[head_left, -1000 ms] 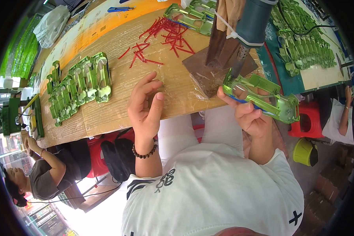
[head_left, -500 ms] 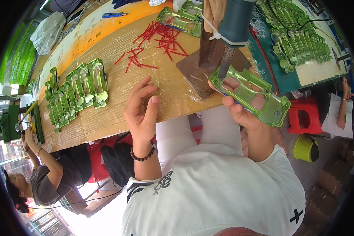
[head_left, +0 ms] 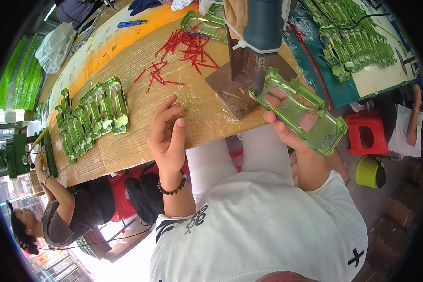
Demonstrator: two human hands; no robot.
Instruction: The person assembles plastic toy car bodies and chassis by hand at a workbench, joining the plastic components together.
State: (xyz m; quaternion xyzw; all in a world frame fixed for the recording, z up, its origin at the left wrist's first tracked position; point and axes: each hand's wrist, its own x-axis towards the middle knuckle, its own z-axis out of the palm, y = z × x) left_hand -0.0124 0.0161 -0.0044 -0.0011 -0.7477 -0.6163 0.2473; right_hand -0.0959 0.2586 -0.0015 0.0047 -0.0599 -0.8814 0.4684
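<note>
As the left hand (head_left: 167, 134) hovered, loosely spread, by the table (head_left: 141, 113), the grip of the right hand (head_left: 289, 137) pinched a green plastic frame (head_left: 292, 111) with one end just beside a downturned metal nozzle (head_left: 261, 69).

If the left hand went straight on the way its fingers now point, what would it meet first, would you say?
The left hand would probably meet the loose red strips on the tabletop first; its height above them is unclear, so it might pass over.
</note>
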